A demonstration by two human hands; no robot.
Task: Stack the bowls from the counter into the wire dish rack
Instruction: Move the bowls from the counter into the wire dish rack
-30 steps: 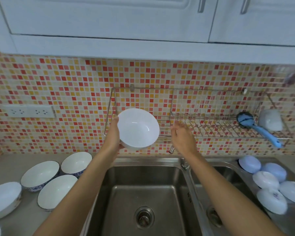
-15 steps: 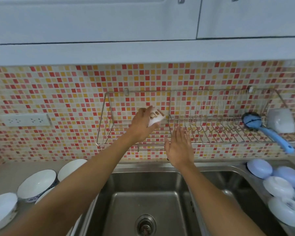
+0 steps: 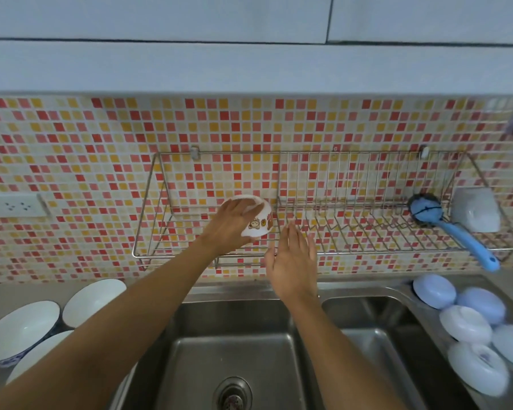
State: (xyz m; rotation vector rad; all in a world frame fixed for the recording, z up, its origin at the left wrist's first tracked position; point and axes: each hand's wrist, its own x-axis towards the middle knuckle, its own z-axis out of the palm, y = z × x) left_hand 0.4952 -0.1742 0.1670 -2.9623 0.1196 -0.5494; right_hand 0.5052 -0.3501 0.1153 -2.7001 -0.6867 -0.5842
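A wire dish rack [image 3: 367, 253] hangs on the tiled wall above the sink. My left hand [image 3: 230, 224] grips a white bowl with cartoon prints [image 3: 259, 224], turned upside down, inside the left section of the rack. Just to the right and a little lower, my right hand [image 3: 292, 261] hovers with straight fingers in front of the rack's front rail, holding nothing. Several white bowls [image 3: 94, 300] with blue-patterned outsides sit on the counter at the lower left, partly hidden by my left arm.
A blue dish brush [image 3: 444, 223] and a pale upturned container [image 3: 476, 210] lie in the rack's right end. Several upside-down pale blue and white bowls [image 3: 465, 324] rest at the right of the steel double sink [image 3: 234, 350]. A wall socket [image 3: 14, 205] is at left.
My left hand has turned the bowl over and carried it up and right into the rack's left section. My right hand stays open near the rack's front. The view has tilted upward.
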